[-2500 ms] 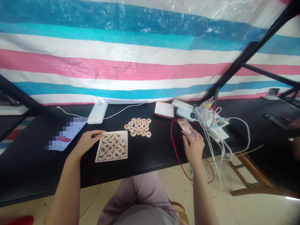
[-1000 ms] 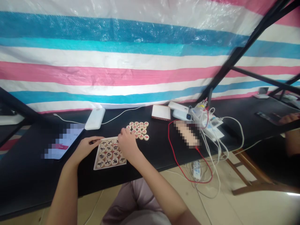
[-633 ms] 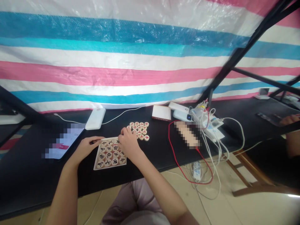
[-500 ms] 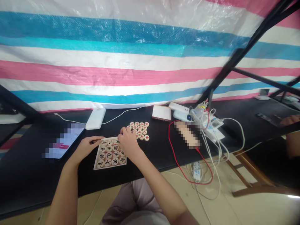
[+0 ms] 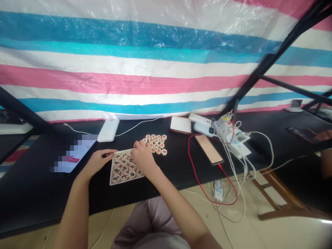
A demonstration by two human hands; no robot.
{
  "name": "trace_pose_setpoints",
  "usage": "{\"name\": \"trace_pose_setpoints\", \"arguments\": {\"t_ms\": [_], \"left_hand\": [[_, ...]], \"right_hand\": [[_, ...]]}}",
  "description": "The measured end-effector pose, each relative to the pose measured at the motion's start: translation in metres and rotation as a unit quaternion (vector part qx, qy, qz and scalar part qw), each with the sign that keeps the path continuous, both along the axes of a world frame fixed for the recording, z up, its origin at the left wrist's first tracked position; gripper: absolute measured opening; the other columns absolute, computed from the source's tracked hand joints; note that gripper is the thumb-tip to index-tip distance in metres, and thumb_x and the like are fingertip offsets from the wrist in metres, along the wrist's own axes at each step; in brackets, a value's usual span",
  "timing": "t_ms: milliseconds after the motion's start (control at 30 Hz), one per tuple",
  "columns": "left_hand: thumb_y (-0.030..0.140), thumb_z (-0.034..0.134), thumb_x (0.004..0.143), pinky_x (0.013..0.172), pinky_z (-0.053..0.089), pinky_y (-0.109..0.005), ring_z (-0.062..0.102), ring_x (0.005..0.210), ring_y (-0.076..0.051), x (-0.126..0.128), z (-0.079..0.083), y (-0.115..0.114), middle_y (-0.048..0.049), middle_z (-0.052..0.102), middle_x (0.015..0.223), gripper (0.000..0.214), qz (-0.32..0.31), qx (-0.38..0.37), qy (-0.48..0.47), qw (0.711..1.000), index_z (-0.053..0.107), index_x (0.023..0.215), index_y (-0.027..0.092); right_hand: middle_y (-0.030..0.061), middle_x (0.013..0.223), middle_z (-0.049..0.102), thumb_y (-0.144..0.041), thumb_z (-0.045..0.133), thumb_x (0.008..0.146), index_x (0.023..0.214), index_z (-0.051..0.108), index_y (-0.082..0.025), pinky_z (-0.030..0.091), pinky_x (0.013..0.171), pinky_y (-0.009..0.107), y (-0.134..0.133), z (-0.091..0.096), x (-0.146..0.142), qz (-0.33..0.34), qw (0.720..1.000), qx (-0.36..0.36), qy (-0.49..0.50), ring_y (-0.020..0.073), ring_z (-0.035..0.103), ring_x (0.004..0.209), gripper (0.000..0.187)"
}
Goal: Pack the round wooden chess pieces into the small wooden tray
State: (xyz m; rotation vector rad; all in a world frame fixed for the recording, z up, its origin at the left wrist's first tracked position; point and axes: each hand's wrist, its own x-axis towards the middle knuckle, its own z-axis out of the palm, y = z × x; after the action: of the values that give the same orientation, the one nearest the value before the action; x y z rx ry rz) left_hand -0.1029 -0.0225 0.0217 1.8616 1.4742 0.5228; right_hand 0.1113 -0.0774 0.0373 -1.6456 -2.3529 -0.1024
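Observation:
A shallow wooden tray (image 5: 111,181) full of round chess pieces with black characters lies on the black table (image 5: 31,186). My left hand (image 5: 98,161) rests against the tray's left rim, fingers curled on its upper left corner. My right hand (image 5: 141,158) lies over the tray's upper right corner, fingers bent down together on the pieces there; what they pinch is hidden. Just behind it, a loose cluster of chess pieces with red characters (image 5: 157,143) sits on the table.
A tablet (image 5: 75,153) lies at the left, a white power bank (image 5: 108,129) behind it. To the right are a phone (image 5: 209,148) on a red cable, a small box (image 5: 181,125), chargers and tangled white cables (image 5: 233,138). Another person's hand (image 5: 324,135) shows at the far right.
My right hand left the phone on the right and came over to the tray's upper right corner. My left hand stayed at the tray's left rim.

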Motion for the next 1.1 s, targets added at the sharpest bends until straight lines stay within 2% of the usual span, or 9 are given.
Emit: {"name": "trace_pose_setpoints", "arguments": {"t_ms": [167, 500, 700, 867, 1100], "left_hand": [[0.056, 0.059, 0.067, 0.08, 0.05, -0.031, 0.064, 0.093, -0.026, 0.001, 0.001, 0.0, -0.007, 0.073, 0.093, 0.05, 0.005, -0.005, -0.003, 1.0, 0.072, 0.095, 0.017], [0.057, 0.059, 0.068, 0.084, 0.049, -0.035, 0.063, 0.099, -0.029, -0.002, 0.001, 0.0, -0.0081, 0.072, 0.099, 0.05, -0.006, -0.007, -0.012, 1.0, 0.072, 0.096, 0.017], [0.057, 0.059, 0.067, 0.086, 0.049, -0.035, 0.064, 0.096, -0.028, -0.001, 0.002, 0.001, -0.0083, 0.072, 0.101, 0.049, -0.011, 0.005, -0.004, 1.0, 0.074, 0.094, 0.019], [0.054, 0.059, 0.069, 0.085, 0.049, -0.034, 0.064, 0.096, -0.028, -0.001, 0.002, 0.0, -0.0087, 0.072, 0.101, 0.046, -0.013, 0.011, -0.002, 1.0, 0.074, 0.093, 0.018], [0.055, 0.059, 0.068, 0.086, 0.049, -0.036, 0.062, 0.1, -0.029, 0.002, 0.005, -0.001, -0.0085, 0.072, 0.102, 0.048, -0.008, -0.001, -0.005, 1.0, 0.073, 0.096, 0.018]], "right_hand": [[0.0091, 0.103, 0.054, -0.017, 0.048, 0.087, 0.088, 0.066, -0.018, 0.034, 0.078, 0.037, 0.001, -0.002, 0.0, 0.0, 1.0, -0.004, -0.011, 0.021, 0.04, 0.094, 0.018], [0.0098, 0.099, 0.057, -0.012, 0.055, 0.079, 0.089, 0.066, -0.017, 0.034, 0.081, 0.039, 0.001, 0.024, 0.006, 0.04, 0.996, -0.041, -0.062, 0.023, 0.044, 0.094, 0.016], [0.0095, 0.09, 0.058, -0.011, 0.051, 0.082, 0.083, 0.066, -0.015, 0.036, 0.078, 0.038, 0.01, 0.016, 0.004, 0.064, 0.995, 0.003, -0.073, 0.0232, 0.045, 0.091, 0.015], [0.0097, 0.095, 0.056, -0.013, 0.048, 0.085, 0.087, 0.064, -0.014, 0.036, 0.074, 0.036, 0.015, 0.013, 0.01, 0.098, 0.992, 0.027, -0.081, 0.0232, 0.044, 0.092, 0.017], [0.0064, 0.103, 0.054, -0.016, 0.049, 0.087, 0.095, 0.066, -0.023, 0.034, 0.074, 0.034, 0.015, 0.015, 0.015, 0.124, 0.99, 0.015, -0.061, 0.0214, 0.042, 0.093, 0.02]]}}
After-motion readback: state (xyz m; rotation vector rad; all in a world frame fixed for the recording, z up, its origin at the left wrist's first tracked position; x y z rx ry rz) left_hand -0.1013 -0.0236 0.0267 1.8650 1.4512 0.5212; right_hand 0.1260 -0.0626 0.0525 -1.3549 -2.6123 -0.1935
